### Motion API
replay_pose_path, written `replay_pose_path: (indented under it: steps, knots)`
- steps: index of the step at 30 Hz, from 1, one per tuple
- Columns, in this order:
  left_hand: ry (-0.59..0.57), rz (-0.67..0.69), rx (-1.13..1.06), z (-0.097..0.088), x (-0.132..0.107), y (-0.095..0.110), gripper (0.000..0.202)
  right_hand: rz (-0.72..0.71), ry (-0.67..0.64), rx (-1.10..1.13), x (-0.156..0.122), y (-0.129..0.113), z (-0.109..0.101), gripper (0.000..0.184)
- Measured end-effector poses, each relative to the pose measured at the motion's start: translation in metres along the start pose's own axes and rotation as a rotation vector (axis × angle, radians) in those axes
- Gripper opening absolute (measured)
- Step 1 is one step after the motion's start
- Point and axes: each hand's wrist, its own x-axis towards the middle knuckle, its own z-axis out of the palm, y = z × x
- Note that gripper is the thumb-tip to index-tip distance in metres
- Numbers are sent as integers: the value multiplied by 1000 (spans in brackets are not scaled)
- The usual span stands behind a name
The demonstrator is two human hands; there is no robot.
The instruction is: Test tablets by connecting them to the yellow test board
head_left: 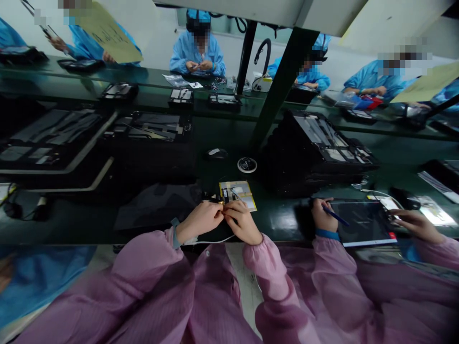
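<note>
My left hand (203,219) and my right hand (244,223) meet close together over the dark green bench (276,222). Their fingers are closed and pinched, with the fingertips touching or nearly so. What they grip, if anything, is too small and hidden to make out. Just beyond my right fingers lies a flat, silvery part with yellow edges (247,188), with a dark strip along its left side. A small black piece (211,196) shows right behind my left fingers. A blue band circles my left wrist, and a white cord runs below my hands.
A dark sheet (158,205) lies left of my hands. Stacked black trays (297,157) with flat parts stand right; more trays (150,126) stand left. A mouse (216,153) and a round dish (247,165) sit ahead. A co-worker's hands are at a tablet (362,222) on the right.
</note>
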Motion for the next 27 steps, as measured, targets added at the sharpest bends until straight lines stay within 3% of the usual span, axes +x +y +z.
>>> replay_pose_path:
  steps: [5, 8, 10, 13, 15, 19, 22, 27]
  knots:
    - [10, -44, -11, 5, -6, 1, 27, 41, -27, 68, -6, 4, 2, 21]
    - [-77, 24, -149, -17, -9, -6, 45, 136, 28, 305, -7, 13, -14, 36]
    - [-73, 61, -233, -36, -4, -13, 51, 270, 105, 355, -2, 22, -27, 52]
    - [95, 10, 7, -45, 15, -23, 34, 459, 119, 150, 18, 32, -33, 48]
    - [127, -8, 195, -36, 30, -27, 31, 516, 61, 1, 34, 32, -24, 31]
    - [98, 2, 234, -5, 47, -32, 22, 570, -36, -282, 54, 19, 10, 8]
    - [92, 13, 223, 4, 47, -36, 21, 606, -86, -473, 58, 7, 25, 11]
    - [69, 27, 181, 2, 47, -39, 24, 621, -181, -668, 65, -2, 27, 20]
